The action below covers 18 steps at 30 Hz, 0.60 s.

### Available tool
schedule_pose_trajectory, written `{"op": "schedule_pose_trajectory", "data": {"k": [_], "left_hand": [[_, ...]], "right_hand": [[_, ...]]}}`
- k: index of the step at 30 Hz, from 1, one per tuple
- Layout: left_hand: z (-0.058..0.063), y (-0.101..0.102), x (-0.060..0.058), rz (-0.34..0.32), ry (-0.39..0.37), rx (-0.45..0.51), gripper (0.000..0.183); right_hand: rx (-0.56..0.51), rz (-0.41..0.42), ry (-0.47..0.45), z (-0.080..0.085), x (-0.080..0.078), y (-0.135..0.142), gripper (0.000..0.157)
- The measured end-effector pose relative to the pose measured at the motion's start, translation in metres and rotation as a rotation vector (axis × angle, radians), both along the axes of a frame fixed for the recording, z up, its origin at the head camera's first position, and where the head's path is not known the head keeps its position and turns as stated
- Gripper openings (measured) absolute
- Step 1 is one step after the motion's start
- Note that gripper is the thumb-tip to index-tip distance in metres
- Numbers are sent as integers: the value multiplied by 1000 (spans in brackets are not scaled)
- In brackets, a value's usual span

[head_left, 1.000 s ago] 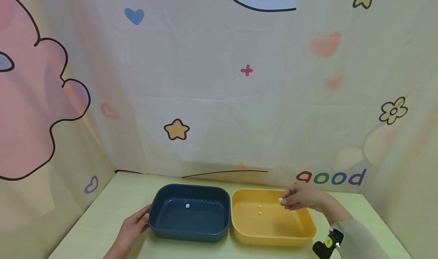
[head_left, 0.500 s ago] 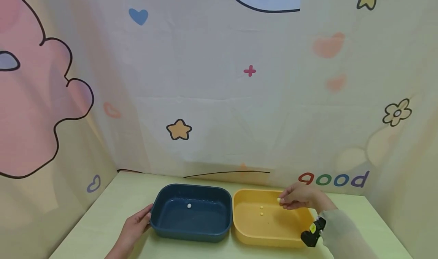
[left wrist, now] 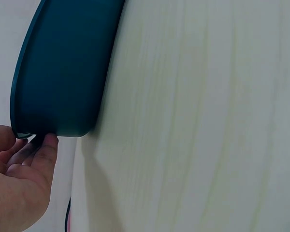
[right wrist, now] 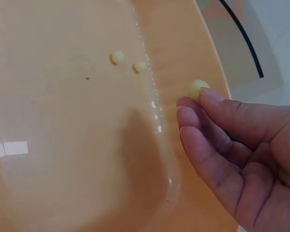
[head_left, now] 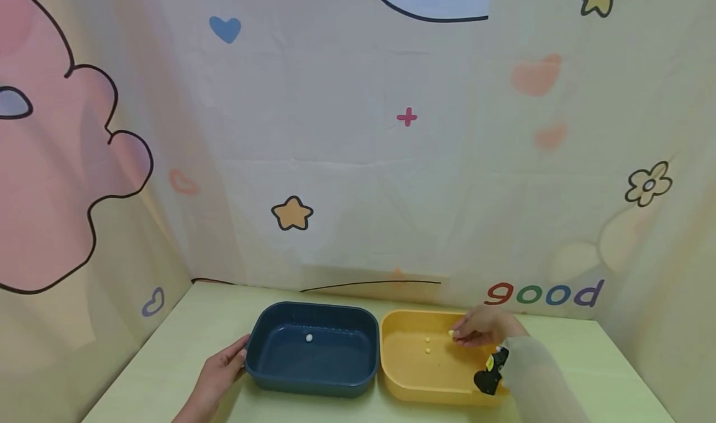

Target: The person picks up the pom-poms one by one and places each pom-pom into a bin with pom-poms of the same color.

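Note:
Between thumb and fingertips, my right hand (head_left: 482, 327) pinches a small pale-yellow ball (right wrist: 198, 89) over the yellow basin (head_left: 436, 392). Two more small yellow balls, one nearer the middle (right wrist: 117, 57) and one nearer the side wall (right wrist: 140, 66), lie on that basin's floor. On the left, my left hand (head_left: 220, 370) holds the end of the dark blue basin (head_left: 313, 384) at its rim. The left wrist view shows the thumb against the blue outer wall (left wrist: 63, 72) and fingers at the rim. One white ball (head_left: 309, 338) lies inside the blue basin.
Both basins stand side by side on a pale green table (head_left: 168, 348). Behind it hangs a cloth backdrop (head_left: 358, 224) printed with stars, hearts and letters. A black wrist camera (head_left: 491, 373) on the right sleeve overlaps the yellow basin's right end.
My right hand with the pinched ball has shifted left and lower over the yellow basin, its forearm swinging left. My left hand keeps its place on the blue basin.

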<state>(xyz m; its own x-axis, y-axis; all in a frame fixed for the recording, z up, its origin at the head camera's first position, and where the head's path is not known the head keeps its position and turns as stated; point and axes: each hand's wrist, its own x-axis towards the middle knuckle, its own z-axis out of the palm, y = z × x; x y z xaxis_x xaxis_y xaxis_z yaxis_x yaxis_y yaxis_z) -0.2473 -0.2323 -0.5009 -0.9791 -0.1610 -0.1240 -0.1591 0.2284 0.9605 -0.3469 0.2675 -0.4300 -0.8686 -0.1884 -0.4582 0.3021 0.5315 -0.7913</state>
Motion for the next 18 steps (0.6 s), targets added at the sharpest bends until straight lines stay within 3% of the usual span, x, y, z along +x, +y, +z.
{"op": "schedule_pose_trajectory", "data": {"k": [18], "left_hand": [[-2, 1, 0, -1, 15, 6, 43]], "right_hand": [[-115, 6, -193, -31, -4, -4, 12]]}}
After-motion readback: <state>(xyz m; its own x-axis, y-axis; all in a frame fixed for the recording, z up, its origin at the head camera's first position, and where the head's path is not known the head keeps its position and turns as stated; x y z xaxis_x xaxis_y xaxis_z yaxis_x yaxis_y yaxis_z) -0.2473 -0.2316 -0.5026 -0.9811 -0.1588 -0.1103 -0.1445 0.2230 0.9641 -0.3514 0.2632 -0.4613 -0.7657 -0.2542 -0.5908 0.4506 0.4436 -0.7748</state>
